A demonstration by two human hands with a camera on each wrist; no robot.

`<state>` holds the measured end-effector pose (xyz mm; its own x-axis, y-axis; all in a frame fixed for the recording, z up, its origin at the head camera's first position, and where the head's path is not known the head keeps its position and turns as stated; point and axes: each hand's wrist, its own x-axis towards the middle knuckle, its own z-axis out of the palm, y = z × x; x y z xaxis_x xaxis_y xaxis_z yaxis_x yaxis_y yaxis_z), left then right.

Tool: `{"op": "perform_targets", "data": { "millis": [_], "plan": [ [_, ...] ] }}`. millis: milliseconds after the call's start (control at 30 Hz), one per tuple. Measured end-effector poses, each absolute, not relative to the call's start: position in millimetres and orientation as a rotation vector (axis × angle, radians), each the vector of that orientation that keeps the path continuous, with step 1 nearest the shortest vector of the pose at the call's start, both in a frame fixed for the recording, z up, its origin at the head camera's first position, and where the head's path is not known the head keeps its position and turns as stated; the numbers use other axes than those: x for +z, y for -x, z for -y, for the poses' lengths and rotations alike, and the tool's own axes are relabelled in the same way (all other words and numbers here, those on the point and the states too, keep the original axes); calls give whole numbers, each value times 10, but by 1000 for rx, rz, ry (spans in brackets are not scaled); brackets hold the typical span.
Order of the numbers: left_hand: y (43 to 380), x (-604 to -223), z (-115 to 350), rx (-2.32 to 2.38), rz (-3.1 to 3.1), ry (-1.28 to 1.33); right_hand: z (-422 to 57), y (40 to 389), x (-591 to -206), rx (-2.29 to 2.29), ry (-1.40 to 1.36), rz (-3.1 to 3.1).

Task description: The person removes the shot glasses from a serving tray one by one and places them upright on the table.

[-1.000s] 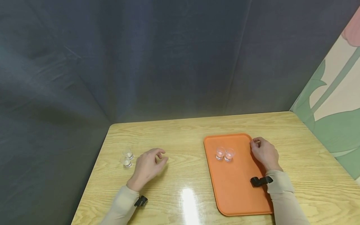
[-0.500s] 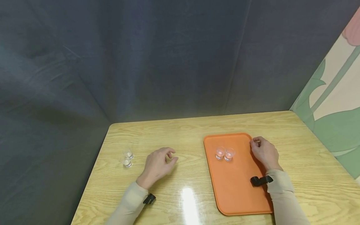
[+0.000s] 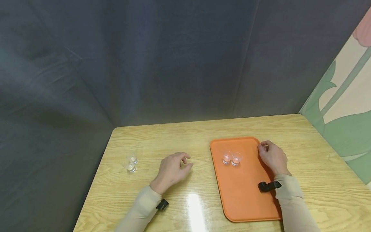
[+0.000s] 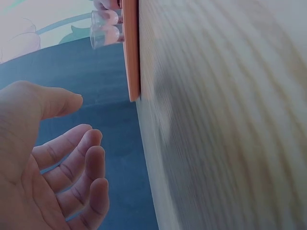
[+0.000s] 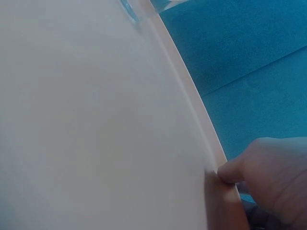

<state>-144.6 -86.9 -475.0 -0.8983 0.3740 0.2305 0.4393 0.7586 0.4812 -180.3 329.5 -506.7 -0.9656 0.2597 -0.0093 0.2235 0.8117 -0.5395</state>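
My left hand point(image 3: 171, 170) hovers above the table between the left-side glasses and the tray. Its fingers are loosely bent, and the left wrist view shows nothing between thumb and fingers point(image 4: 94, 163). At the far right corner of an orange tray point(image 3: 249, 196), my right hand point(image 3: 273, 157) pinches the rim, thumb on the inner side in the right wrist view. Two small clear shot glasses, one point(image 3: 227, 158) and another point(image 3: 236, 159), stand side by side on the tray's far half. On the table at left are two more, a farther one point(image 3: 132, 158) and a nearer one point(image 3: 131, 167).
The wooden table point(image 3: 185, 138) ends at a dark curtain point(image 3: 179, 64) behind and on the left. A wall with a painted flower point(image 3: 345, 93) borders the right side. Light glares off the tabletop near the front point(image 3: 195, 209).
My left hand has moved right, away from the two glasses on the table and toward the tray, fingers still loosely bent. The right hand, tray and glasses have stayed in place.
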Motion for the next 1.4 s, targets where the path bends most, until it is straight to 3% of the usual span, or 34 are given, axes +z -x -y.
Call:
{"op": "perform_targets", "data": {
  "millis": [1400],
  "plan": [
    [1580, -4792, -89, -850, 2772, 831, -3299, 1814, -5082, 853, 367, 2918]
  ]
}}
